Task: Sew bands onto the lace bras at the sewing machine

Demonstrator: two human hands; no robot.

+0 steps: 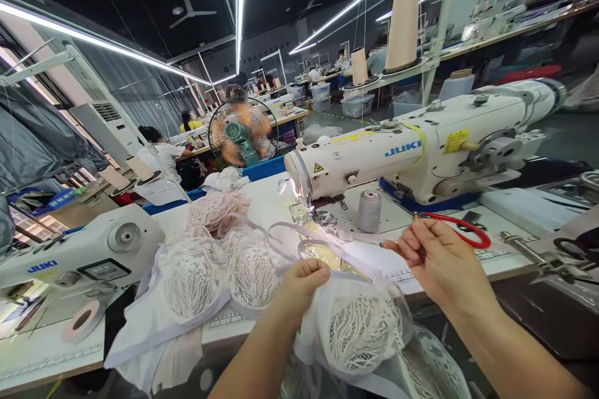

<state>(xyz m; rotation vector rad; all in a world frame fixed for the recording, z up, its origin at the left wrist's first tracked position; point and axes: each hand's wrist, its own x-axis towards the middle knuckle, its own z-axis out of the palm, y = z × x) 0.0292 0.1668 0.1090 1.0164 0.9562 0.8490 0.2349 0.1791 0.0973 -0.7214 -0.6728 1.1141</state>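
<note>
My left hand (304,280) is closed in a pinch on the upper edge of a white lace bra (365,324), whose cup hangs over the table's front edge. To the right, my right hand (435,255) is also closed, thumb against fingers; small tips show beside them, but what it grips cannot be made out. Just behind that hand lies a red-handled tool (472,230), partly hidden. More white lace cups (191,274) lie left of my left hand, with a pale pink lace piece (215,212) behind. A white strap (285,230) loops toward the sewing machine's needle area.
A white JUKI sewing machine (365,156) spans the table, a grey thread cone (369,212) beside it. Another machine (116,243) and a tape roll (83,321) are at left. Beyond stand a fan (241,131), large thread cones (403,22) and seated people at other machines.
</note>
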